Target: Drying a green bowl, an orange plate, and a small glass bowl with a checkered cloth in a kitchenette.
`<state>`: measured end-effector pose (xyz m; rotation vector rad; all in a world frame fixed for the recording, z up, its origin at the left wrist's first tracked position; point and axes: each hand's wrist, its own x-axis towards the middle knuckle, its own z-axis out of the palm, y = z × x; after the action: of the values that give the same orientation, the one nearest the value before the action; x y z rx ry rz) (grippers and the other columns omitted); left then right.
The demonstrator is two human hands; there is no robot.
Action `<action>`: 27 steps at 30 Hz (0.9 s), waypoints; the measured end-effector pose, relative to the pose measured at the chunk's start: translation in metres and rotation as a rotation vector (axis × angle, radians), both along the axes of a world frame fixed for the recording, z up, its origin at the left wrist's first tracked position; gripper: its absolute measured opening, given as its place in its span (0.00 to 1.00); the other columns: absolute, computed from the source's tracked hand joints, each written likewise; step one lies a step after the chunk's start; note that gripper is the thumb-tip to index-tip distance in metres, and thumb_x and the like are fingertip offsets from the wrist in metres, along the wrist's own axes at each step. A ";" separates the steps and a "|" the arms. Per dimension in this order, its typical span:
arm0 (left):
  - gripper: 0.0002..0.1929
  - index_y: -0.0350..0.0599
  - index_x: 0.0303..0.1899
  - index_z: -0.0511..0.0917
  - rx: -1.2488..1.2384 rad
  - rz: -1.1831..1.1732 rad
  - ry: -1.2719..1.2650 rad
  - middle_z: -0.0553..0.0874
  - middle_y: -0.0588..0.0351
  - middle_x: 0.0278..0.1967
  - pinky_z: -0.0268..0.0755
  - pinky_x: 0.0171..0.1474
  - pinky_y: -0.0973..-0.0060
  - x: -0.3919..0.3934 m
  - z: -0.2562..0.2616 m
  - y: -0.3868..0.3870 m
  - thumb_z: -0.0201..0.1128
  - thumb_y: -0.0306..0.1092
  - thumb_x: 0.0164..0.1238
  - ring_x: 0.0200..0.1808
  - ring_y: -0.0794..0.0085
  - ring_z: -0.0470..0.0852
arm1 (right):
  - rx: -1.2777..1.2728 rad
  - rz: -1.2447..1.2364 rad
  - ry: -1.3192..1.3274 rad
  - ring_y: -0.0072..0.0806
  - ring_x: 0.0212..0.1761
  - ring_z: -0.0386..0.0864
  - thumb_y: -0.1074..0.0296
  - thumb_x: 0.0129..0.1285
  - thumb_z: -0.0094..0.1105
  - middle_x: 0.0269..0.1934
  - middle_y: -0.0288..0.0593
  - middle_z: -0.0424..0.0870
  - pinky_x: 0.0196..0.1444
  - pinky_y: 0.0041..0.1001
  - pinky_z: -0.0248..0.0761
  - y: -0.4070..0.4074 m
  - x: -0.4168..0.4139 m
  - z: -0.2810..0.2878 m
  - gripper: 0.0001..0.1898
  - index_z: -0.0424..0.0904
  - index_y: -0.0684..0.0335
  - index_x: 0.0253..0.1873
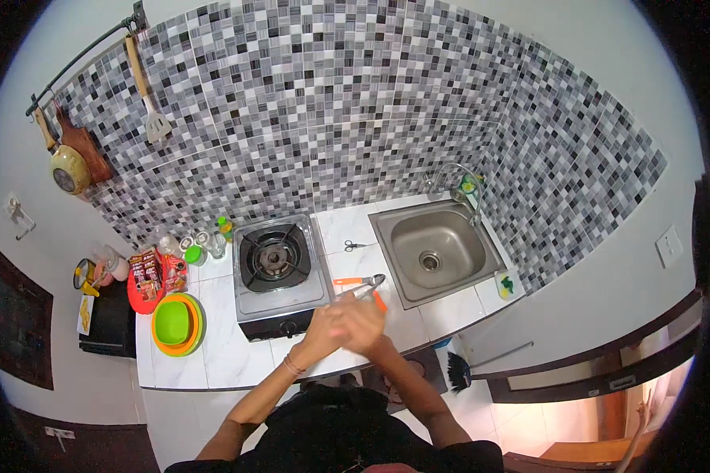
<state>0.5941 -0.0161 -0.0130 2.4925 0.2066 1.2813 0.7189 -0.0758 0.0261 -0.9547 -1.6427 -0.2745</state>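
Observation:
My left hand (324, 329) and my right hand (365, 324) meet over the counter's front part, between the gas stove and the sink. Both are motion-blurred, so whether anything lies between the palms is hidden. Just beyond the fingers lies an orange-handled kitchen utensil (353, 281) with a metal head. Beside it, partly covered by my hands, shows another orange handle (380, 302) with metal parts near it. Farther back, small dark-handled scissors (352, 245) rest on the white tiled counter (346, 224).
The single-burner gas stove (275, 266) stands left, the steel sink (438, 251) right, with a curved faucet (478, 189). Stacked green and orange bowls (173, 322), a red tray (141, 303) of packets and several jars (195, 255) occupy the left end. A sponge dish (506, 285) sits right of the sink.

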 end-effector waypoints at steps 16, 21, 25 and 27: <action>0.18 0.41 0.38 0.72 -0.795 0.127 0.106 0.77 0.56 0.26 0.70 0.34 0.74 -0.024 0.039 -0.028 0.77 0.34 0.59 0.27 0.72 0.74 | -0.269 -0.015 0.772 0.27 0.26 0.78 0.55 0.85 0.38 0.24 0.44 0.81 0.31 0.27 0.68 0.029 0.004 0.013 0.26 0.66 0.61 0.27; 0.20 0.47 0.37 0.66 -1.104 -0.121 -0.269 0.77 0.66 0.35 0.71 0.43 0.83 -0.031 0.031 -0.019 0.76 0.22 0.63 0.40 0.85 0.78 | -0.278 -0.109 0.790 0.23 0.25 0.73 0.55 0.86 0.37 0.22 0.41 0.75 0.30 0.25 0.64 0.032 0.019 -0.016 0.27 0.63 0.60 0.26; 0.21 0.48 0.38 0.65 -1.107 -0.093 -0.218 0.75 0.67 0.34 0.70 0.44 0.84 -0.030 0.025 -0.014 0.76 0.21 0.62 0.41 0.86 0.77 | -0.107 -0.103 0.961 0.21 0.24 0.70 0.55 0.84 0.42 0.24 0.38 0.77 0.28 0.25 0.65 0.024 0.023 0.015 0.26 0.74 0.65 0.30; 0.21 0.48 0.37 0.65 -1.071 -0.089 -0.173 0.74 0.67 0.35 0.69 0.43 0.84 -0.028 0.028 -0.018 0.76 0.22 0.62 0.39 0.86 0.75 | 0.046 0.157 0.851 0.21 0.27 0.72 0.59 0.82 0.48 0.27 0.40 0.78 0.30 0.25 0.67 0.018 0.006 0.038 0.21 0.75 0.65 0.32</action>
<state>0.5656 -0.0345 0.0147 1.4540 0.5548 0.9526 0.7248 -0.0575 0.0639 -0.7469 -0.9087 0.1908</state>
